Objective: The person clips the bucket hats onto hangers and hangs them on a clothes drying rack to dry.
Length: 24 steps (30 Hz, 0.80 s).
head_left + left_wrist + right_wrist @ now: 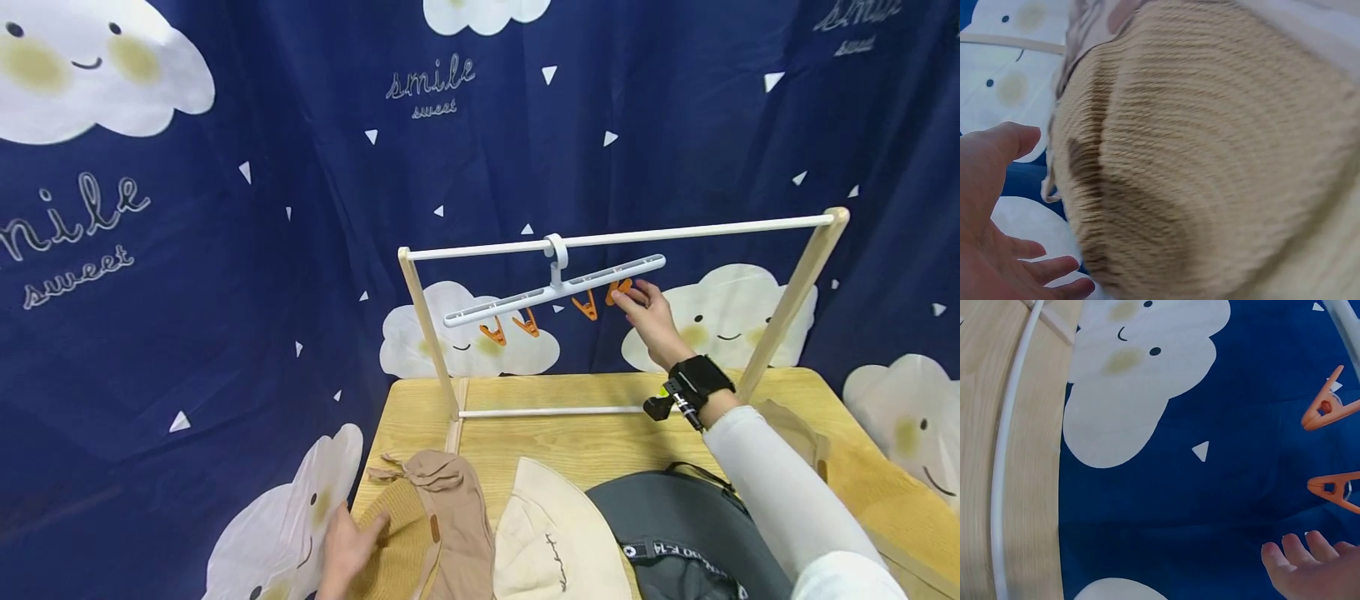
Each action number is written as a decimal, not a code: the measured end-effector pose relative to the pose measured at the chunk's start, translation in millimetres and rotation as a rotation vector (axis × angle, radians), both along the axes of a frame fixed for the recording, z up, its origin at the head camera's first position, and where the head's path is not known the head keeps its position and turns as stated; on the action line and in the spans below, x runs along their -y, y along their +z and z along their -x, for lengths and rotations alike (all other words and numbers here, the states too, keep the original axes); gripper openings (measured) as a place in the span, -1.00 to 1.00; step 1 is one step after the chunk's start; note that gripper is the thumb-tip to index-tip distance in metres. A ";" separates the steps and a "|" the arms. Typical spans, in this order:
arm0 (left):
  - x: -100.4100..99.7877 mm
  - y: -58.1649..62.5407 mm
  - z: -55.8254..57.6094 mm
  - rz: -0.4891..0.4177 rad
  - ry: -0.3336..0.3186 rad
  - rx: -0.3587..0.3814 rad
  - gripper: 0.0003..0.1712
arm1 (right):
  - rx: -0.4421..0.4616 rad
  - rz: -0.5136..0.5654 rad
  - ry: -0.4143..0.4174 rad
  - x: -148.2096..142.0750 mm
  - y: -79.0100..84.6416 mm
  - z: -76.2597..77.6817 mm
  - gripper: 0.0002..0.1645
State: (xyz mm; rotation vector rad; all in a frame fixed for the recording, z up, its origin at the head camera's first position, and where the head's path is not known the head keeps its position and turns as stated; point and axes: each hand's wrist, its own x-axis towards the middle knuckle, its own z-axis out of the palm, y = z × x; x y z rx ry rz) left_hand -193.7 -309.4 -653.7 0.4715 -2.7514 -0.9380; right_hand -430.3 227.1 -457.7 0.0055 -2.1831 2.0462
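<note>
In the head view my right hand (651, 321) is raised to a white hanger (525, 298) and pinches the rightmost orange clip (617, 292) below its bar. Three other orange clips hang to the left, one being the clip (586, 305) nearest my hand. The right wrist view shows my right fingers (1297, 553) bent near two orange clips; what they hold lies out of that frame. My left hand (348, 546) is beside a tan knitted hat (393, 521). In the left wrist view its fingers (1047, 269) are spread and relaxed, holding nothing, left of the knit.
The hanger hooks over the white rail (697, 233) of a wooden rack (795, 292) standing on the table (540, 433). A brown hat (457, 508), cream hat (558, 525), dark grey hat (667, 508) and mustard cloth item (892, 500) lie along the front. Behind hangs a blue curtain (300, 233).
</note>
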 end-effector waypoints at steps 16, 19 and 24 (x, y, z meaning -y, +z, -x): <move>-29.8 -30.0 -8.8 0.083 0.080 0.047 0.00 | 0.016 0.003 -0.038 11.3 -1.3 19.8 -0.31; -30.1 -28.0 -5.0 0.100 0.071 0.060 0.03 | -0.011 -0.007 -0.046 15.0 1.9 23.4 -0.45; -25.9 -22.7 4.0 0.115 0.057 0.103 0.07 | -0.061 -0.001 -0.078 20.0 6.5 26.8 -0.71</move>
